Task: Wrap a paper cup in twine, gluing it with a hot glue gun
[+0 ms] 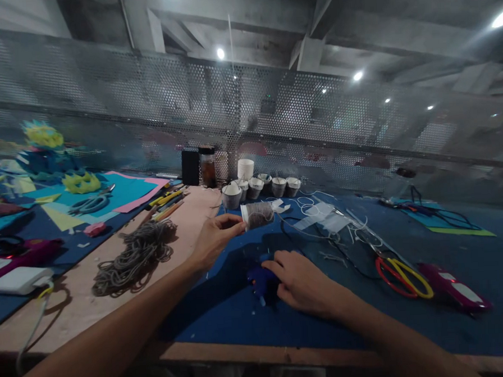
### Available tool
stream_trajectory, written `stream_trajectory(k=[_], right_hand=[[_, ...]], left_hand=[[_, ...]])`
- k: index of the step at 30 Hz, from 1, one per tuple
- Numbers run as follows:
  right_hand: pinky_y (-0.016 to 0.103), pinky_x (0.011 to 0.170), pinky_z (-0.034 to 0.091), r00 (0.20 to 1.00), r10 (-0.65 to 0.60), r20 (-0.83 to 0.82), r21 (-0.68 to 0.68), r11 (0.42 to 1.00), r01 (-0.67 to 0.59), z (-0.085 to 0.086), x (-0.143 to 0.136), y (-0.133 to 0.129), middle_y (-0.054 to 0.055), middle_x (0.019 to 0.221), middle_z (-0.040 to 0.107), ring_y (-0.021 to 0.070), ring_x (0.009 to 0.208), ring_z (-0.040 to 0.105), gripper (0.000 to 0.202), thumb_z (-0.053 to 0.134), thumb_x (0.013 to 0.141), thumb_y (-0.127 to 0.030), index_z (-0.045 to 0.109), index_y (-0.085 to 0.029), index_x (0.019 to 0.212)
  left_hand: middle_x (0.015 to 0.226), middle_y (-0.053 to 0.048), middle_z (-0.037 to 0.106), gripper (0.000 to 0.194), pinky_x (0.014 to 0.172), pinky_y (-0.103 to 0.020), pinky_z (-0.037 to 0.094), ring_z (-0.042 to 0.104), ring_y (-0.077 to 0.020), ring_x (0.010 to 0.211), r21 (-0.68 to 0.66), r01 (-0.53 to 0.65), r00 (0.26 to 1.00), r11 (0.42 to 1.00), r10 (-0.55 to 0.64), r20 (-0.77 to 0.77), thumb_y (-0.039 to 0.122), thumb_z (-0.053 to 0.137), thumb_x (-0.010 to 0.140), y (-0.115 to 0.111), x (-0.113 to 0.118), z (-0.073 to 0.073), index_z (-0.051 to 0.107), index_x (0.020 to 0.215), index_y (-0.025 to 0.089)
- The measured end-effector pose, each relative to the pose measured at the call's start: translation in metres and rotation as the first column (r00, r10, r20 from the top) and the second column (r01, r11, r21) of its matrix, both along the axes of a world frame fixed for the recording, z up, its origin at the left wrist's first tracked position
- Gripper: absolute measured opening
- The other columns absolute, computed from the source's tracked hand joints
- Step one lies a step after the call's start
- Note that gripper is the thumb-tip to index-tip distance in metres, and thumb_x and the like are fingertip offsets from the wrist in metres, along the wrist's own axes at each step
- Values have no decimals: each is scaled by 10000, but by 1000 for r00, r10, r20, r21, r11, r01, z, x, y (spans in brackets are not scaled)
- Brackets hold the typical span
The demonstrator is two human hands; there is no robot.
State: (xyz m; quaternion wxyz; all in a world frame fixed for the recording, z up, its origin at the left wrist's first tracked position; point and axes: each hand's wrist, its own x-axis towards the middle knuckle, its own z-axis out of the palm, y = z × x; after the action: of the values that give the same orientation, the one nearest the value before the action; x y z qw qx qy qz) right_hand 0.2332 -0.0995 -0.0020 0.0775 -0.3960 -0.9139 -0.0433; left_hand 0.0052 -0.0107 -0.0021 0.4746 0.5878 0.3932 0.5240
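Note:
My left hand pinches the rim of a small cup wrapped in grey cord, tipped on its side above the blue mat. To its right and nearer to me, my right hand has its fingers on a dark blue object lying on the mat; its shape is hard to make out. Behind the held cup stand several grey-wrapped cups and a stack of white cups. A heap of grey cord lies left of my left hand.
Scissors with red and yellow handles, a magenta device and white string lie to the right. At left are blue-handled scissors, coloured paper and a white adapter. A jar stands at the back.

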Motion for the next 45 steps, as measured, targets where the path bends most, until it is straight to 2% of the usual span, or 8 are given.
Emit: stream_trajectory(k=[3, 5, 9, 12, 15, 24, 32, 45], right_hand=[[320, 758, 466, 984, -17, -176, -83, 997, 2, 6, 6, 2, 82, 1044, 576, 211, 897, 577, 356, 570, 858, -156, 569, -202, 1211], [302, 737, 476, 926, -37, -376, -130, 991, -13, 10, 9, 2, 64, 1022, 581, 195, 868, 587, 315, 571, 874, -170, 572, -228, 1184], [287, 639, 500, 661, -221, -718, -293, 956, 1, 8, 11, 6, 27, 838, 605, 173, 714, 601, 155, 551, 935, -334, 605, -240, 1046], [273, 539, 493, 520, -402, -753, -456, 890, 28, 4, 9, 10, -4, 684, 586, 151, 565, 577, 271, 555, 928, -457, 618, -220, 1044], [262, 490, 479, 479, -482, -733, -506, 858, 89, 4, 9, 13, -13, 649, 581, 140, 515, 564, 348, 586, 894, -518, 631, -214, 1058], [277, 463, 444, 552, -481, -681, -446, 870, 209, 9, 10, 12, -2, 592, 591, 153, 466, 562, 374, 533, 906, -578, 598, -223, 811], [265, 471, 435, 575, -493, -653, -422, 867, 265, 12, 8, 10, 2, 594, 606, 151, 473, 572, 420, 499, 915, -602, 578, -207, 797], [263, 487, 432, 631, -478, -611, -379, 877, 297, 9, 8, 12, 10, 591, 622, 155, 475, 587, 437, 469, 928, -602, 562, -207, 765]], left_hand=[[744, -26, 712, 281, 654, -261, 471, 639, -161, 691, 3, -15, 1000, 1000, 15, -21, 395, 762, 718, 1, -1, -1, 724, 865, 158], [755, -31, 714, 284, 656, -262, 470, 638, -169, 706, 34, -32, 998, 999, 33, -51, 401, 756, 721, 2, -1, -3, 727, 864, 158], [822, -46, 724, 269, 700, -264, 480, 638, -178, 766, 117, -48, 991, 992, 62, -120, 401, 749, 729, 1, 3, -5, 737, 841, 156], [806, -46, 717, 273, 670, -258, 489, 636, -174, 732, 85, -32, 991, 996, 43, -131, 401, 763, 716, -5, 7, -3, 730, 824, 153], [803, -44, 713, 265, 666, -253, 500, 644, -177, 730, 88, -34, 985, 996, 48, -165, 396, 771, 711, -12, 11, 0, 724, 801, 151], [798, -35, 716, 171, 721, -248, 522, 659, -180, 761, 239, -23, 957, 971, 91, -277, 336, 708, 784, -20, 14, 2, 723, 789, 166], [799, -24, 717, 120, 710, -229, 520, 657, -161, 743, 276, -19, 940, 961, 112, -324, 278, 678, 807, -19, 14, 1, 719, 806, 166], [796, -35, 718, 148, 720, -249, 529, 666, -173, 749, 246, -32, 948, 969, 108, -301, 301, 685, 791, -17, 14, 0, 720, 799, 157]])
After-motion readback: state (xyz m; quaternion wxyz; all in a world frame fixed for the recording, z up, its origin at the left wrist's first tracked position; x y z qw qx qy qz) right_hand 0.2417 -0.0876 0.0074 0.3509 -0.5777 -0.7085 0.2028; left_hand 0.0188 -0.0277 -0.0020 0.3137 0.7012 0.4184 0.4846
